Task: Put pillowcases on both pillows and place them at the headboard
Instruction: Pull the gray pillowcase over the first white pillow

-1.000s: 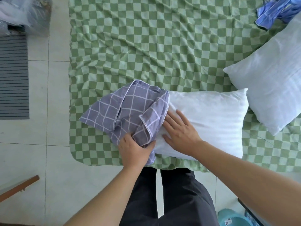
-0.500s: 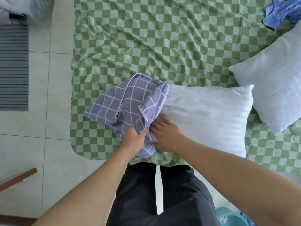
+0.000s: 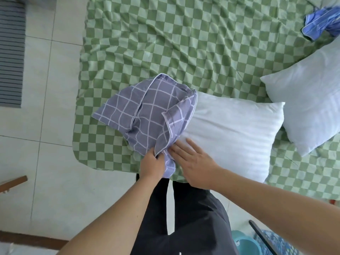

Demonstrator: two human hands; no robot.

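Purple checked pillowcase (image 3: 147, 115) bunched over white pillow (image 3: 230, 133) end; left hand (image 3: 151, 164) pinches hem to hold mouth open; right hand (image 3: 195, 164) flat, fingers straight, steadies pillow.

The bed (image 3: 184, 43) carries a green-and-pale checked sheet (image 3: 165, 34), wrinkled across its surface; its rounded corner hangs over the pale tiled floor (image 3: 46, 162). A bare white pillow (image 3: 235, 133) lies near the sheet's front edge; a purple grid-pattern pillowcase (image 3: 147, 115) covers the pillow's left end and spreads onto the sheet beside it. A second white pillow (image 3: 309, 100) lies at the right, tilted, its lower corner just beside the first. A crumpled blue cloth (image 3: 320, 24) lies on the sheet at the upper right. A grey striped mat (image 3: 11, 57) lies on the floor at the left.
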